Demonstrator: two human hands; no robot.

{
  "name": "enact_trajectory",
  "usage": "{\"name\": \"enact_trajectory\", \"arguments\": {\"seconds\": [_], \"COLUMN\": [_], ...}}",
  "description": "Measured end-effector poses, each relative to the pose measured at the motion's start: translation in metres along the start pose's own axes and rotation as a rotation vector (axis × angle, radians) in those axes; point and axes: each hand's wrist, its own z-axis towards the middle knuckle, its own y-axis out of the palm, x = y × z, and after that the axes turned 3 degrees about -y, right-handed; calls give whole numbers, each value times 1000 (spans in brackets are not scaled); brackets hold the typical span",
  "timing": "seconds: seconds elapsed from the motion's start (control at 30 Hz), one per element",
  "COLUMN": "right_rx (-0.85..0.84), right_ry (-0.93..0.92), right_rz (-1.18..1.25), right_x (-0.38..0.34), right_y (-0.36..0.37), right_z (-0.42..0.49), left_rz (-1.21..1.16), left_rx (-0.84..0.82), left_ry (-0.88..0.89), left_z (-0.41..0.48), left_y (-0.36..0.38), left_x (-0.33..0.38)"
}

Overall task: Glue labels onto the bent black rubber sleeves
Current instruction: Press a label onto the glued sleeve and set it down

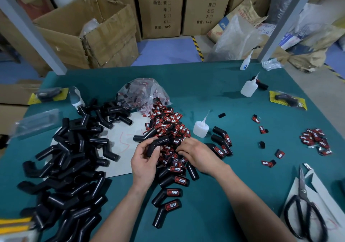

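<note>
The left hand (144, 159) grips a bare sleeve (158, 142); the right hand (195, 155) curls into the labels (168, 124), its catch hidden. It should pick one label only.

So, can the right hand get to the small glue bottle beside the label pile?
Probably yes: the glue bottle stands just beyond the right hand, with only loose labels between them.

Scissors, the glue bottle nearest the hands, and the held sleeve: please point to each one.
scissors (303, 191), head view, on the pivot screw.
glue bottle (200, 129), head view, on its white body.
held sleeve (162, 141), head view, on its upper half.
</note>
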Motion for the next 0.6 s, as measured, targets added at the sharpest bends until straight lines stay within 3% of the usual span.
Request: {"name": "enact_trajectory", "arguments": {"seconds": [0.23,0.6], "right_rx": [356,337], "right_ry": [207,144], "right_rz": [569,633], "right_x": [-25,-30], "right_y": [-13,-8], "right_z": [0,1], "left_rz": [105,178], "left_rx": [-66,-168], "left_ry": [109,177], "left_z": [-2,-7], "left_y": [1,7], "left_x": [5,9]}}
